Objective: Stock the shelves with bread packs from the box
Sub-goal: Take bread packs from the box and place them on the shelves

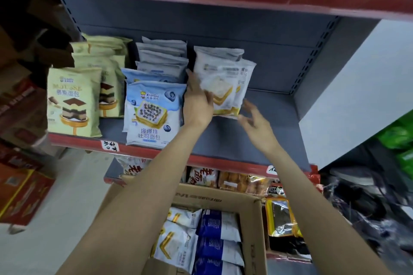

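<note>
While upright on the shelf (263, 105), white bread pack (220, 87) against flat left hand (197, 105) (right hand (254, 121) spread, just beside).

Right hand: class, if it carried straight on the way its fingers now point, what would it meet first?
Probably the white bread packs standing on the shelf. The right hand is open just beside their lower right corner, its fingers pointing up and left at them. The gap cannot be judged, since depth is unclear.
</note>
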`<state>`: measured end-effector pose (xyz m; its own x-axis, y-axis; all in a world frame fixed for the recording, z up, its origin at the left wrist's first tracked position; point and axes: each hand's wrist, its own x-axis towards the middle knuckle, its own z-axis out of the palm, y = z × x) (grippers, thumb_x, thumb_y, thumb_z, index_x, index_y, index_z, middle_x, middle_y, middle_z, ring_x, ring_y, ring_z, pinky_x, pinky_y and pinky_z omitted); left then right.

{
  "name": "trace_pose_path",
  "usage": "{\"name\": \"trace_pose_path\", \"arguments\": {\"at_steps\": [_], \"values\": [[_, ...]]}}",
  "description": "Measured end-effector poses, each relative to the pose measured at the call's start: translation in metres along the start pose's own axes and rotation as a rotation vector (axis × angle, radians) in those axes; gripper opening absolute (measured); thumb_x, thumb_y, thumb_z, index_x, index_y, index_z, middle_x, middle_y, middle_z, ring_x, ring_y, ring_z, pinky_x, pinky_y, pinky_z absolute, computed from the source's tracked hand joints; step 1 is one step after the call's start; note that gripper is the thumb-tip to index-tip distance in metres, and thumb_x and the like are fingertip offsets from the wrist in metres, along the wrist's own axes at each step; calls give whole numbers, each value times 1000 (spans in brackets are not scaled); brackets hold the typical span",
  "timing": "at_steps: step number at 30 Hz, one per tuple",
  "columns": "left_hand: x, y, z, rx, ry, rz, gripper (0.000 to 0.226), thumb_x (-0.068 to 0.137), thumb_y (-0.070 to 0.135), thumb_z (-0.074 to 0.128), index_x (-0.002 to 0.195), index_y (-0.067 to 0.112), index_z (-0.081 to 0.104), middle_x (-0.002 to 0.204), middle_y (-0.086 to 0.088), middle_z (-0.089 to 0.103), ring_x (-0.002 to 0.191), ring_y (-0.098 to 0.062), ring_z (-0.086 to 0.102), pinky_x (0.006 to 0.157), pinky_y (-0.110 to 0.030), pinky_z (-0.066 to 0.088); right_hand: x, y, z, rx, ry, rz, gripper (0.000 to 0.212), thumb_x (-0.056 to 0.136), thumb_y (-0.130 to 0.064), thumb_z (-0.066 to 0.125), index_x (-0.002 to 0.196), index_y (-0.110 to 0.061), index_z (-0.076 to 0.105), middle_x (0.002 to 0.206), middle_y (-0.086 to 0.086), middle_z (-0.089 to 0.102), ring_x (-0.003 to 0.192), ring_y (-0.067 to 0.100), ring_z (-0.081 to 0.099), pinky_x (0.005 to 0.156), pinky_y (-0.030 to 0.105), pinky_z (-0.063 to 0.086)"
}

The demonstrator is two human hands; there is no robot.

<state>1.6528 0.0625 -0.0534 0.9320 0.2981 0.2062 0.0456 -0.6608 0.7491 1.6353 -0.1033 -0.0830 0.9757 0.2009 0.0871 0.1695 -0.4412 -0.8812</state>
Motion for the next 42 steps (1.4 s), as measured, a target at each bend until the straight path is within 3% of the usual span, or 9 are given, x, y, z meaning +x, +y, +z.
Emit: {"name": "trace_pose_path", "arguments": {"at_steps": [2, 5, 10, 17, 22, 27, 34, 37, 42], "values": [[5, 2, 10, 182, -119, -67, 74, 98, 19, 44, 147, -4, -6, 156, -25, 6, 141, -36, 19, 110, -33, 19, 11, 7, 14, -81, -154, 22, 52, 97, -20, 49, 146, -18, 29, 146, -2, 39, 129, 14, 42, 102, 19, 32], [-5, -1, 16, 235, -249, -55, 65, 101, 24, 37, 150, 5, 0, 157, -23, 0, 145, -34, 3, 114, -34, 5, 23, 18, 34, -226, -233, -10, 55, 97, -18, 49, 147, -13, 28, 154, 7, 27, 140, 24, 28, 111, 31, 25], [-39, -15, 0, -21, -318, -25, 55, 99, 14, 40, 149, 11, 19, 153, -13, 29, 139, -26, 28, 110, -30, 24, 0, 18, 38, -310, -140, -47, 55, 95, -6, 47, 147, -11, 29, 156, 6, 21, 143, 23, 21, 111, 24, 18], [-146, -36, -65, -386, -245, -21, 24, 99, 13, 46, 120, 17, 57, 95, 11, 68, 91, -1, 64, 79, -12, 47, -118, -19, 50, -296, 149, -329, 26, 94, -13, 50, 117, -12, 61, 112, 1, 65, 103, 16, 54, 86, 18, 36], [-215, -132, -98, -69, -195, -26, 22, 91, 41, 47, 99, 31, 64, 79, 12, 69, 77, -2, 65, 69, -22, 52, -194, 2, 104, -306, -123, -234, 23, 96, -27, 48, 112, -19, 62, 92, -2, 69, 72, 8, 61, 62, 31, 53], [-249, -248, -84, 299, -440, -72, 19, 89, 33, 54, 105, 29, 64, 88, 11, 69, 80, -13, 66, 66, -26, 48, -223, 69, 188, -422, -477, 12, 26, 96, -23, 50, 121, -21, 57, 117, -2, 63, 105, 17, 59, 78, 35, 52], [-244, -344, -16, 530, -751, 5, 40, 89, 26, 54, 129, 21, 50, 125, -5, 51, 119, -27, 45, 92, -37, 43, -255, 157, 290, -390, -434, 510, 46, 94, -19, 54, 138, -14, 42, 140, 11, 44, 122, 28, 48, 98, 38, 45], [-230, -370, 18, 534, -859, 76, 47, 91, 23, 53, 137, 19, 43, 135, -6, 45, 125, -27, 39, 100, -36, 36, -262, 182, 322, -594, -427, 439, 59, 92, -19, 56, 145, -13, 30, 151, 13, 27, 138, 31, 28, 113, 37, 27], [-213, -399, 64, 468, -973, 153, 52, 93, 16, 53, 142, 14, 37, 146, -8, 35, 135, -27, 30, 108, -32, 27, -249, 222, 343, -901, -439, 272, 76, 59, -21, 85, 127, -5, 55, 129, 22, 55, 121, 37, 52, 100, 49, 42]]}}
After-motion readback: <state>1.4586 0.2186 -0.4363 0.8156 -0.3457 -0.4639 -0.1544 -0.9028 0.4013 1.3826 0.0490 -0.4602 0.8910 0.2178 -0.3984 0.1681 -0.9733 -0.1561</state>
